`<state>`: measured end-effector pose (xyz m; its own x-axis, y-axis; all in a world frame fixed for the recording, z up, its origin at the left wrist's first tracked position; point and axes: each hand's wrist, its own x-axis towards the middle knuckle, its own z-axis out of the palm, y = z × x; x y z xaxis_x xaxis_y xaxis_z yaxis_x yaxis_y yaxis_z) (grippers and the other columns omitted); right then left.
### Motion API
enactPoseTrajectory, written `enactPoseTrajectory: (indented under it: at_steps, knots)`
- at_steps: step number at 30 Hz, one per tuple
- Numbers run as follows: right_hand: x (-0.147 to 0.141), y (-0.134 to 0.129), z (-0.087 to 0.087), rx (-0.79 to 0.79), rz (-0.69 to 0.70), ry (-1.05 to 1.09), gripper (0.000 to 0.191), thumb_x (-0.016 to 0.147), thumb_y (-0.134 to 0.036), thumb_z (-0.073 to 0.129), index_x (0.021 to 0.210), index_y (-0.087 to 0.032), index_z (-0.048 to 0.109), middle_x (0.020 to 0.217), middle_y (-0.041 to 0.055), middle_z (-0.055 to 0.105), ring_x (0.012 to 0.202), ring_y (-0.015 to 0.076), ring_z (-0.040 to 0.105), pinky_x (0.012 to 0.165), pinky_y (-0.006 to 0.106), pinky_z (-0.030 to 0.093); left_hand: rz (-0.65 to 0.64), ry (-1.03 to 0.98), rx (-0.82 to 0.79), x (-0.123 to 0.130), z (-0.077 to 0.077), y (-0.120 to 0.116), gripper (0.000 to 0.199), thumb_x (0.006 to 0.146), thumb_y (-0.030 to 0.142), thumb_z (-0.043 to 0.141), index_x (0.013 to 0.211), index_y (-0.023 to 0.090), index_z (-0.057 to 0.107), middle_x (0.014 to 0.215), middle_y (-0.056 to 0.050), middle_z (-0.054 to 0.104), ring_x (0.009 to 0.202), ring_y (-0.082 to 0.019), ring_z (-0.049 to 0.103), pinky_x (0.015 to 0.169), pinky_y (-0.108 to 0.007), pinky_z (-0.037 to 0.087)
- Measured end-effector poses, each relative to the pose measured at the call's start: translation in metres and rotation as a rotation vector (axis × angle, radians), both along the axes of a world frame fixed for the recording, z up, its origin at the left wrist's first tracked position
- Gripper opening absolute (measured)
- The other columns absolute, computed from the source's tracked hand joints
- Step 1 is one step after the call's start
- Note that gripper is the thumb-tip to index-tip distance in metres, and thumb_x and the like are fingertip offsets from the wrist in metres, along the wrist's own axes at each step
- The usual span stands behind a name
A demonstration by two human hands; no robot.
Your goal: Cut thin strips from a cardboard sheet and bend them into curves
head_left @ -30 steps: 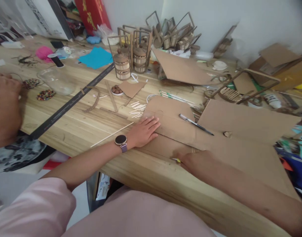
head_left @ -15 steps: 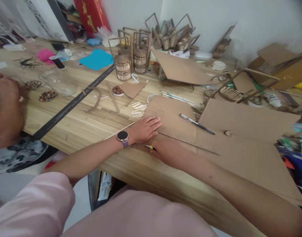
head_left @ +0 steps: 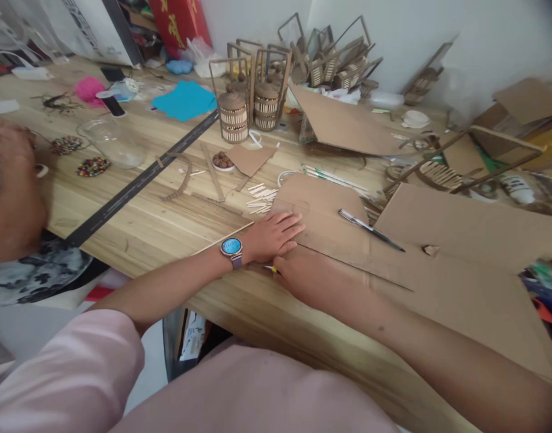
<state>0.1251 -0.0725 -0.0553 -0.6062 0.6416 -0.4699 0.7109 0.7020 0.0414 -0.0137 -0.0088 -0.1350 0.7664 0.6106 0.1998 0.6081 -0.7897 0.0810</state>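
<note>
My left hand (head_left: 276, 236) lies flat on a piece of brown cardboard (head_left: 330, 204), fingers stretched out, a lit watch (head_left: 231, 246) on its wrist. Just below it, my right hand (head_left: 298, 270) is closed around a utility knife (head_left: 274, 269); only a bit of yellow and a short metal tip show, and the rest is hidden in the fist. A long dark slit in the cardboard runs rightward from my hands. On the cardboard rests a pen (head_left: 370, 230), to the right of my left hand.
Small stick-walled lanterns (head_left: 233, 114) stand at the back. Thin white sticks (head_left: 261, 198), a dish of brown beads (head_left: 222, 160), a glass jar (head_left: 116, 144) and a black strip (head_left: 145, 180) lie leftward. A folded cardboard sheet (head_left: 474, 300) covers the right. Another person's hand (head_left: 9, 144) is at far left.
The view has shifted slightly, so things appear a little farther right. The watch face has lit up. My right hand with the knife has moved slightly left relative to my left hand.
</note>
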Motion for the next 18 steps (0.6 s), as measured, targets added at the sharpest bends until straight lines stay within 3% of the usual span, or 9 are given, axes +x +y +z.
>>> enactPoseTrajectory:
  at_steps: [10, 18]
  knots:
    - [-0.019, 0.006, 0.019, -0.081, 0.011, -0.1, 0.033, 0.087, -0.003, 0.046, 0.109, -0.004, 0.07, 0.104, 0.0238, 0.072, 0.093, 0.0284, 0.071, 0.072, 0.034, 0.054, -0.022, 0.018, 0.009, 0.0, -0.006, 0.004, 0.052, 0.105, 0.042, 0.033, 0.147, 0.014, 0.044, 0.158, -0.01, 0.036, 0.146, -0.029, 0.03, 0.118, -0.045, 0.024]
    - [-0.009, 0.002, 0.02, -0.069, 0.042, -0.069, 0.03, 0.086, -0.002, 0.05, 0.11, -0.007, 0.068, 0.106, 0.0209, 0.072, 0.097, 0.0269, 0.071, 0.076, 0.032, 0.054, -0.042, 0.023, -0.031, -0.001, -0.006, 0.006, 0.053, 0.104, 0.044, 0.032, 0.148, 0.016, 0.042, 0.158, -0.008, 0.035, 0.148, -0.028, 0.027, 0.12, -0.045, 0.019]
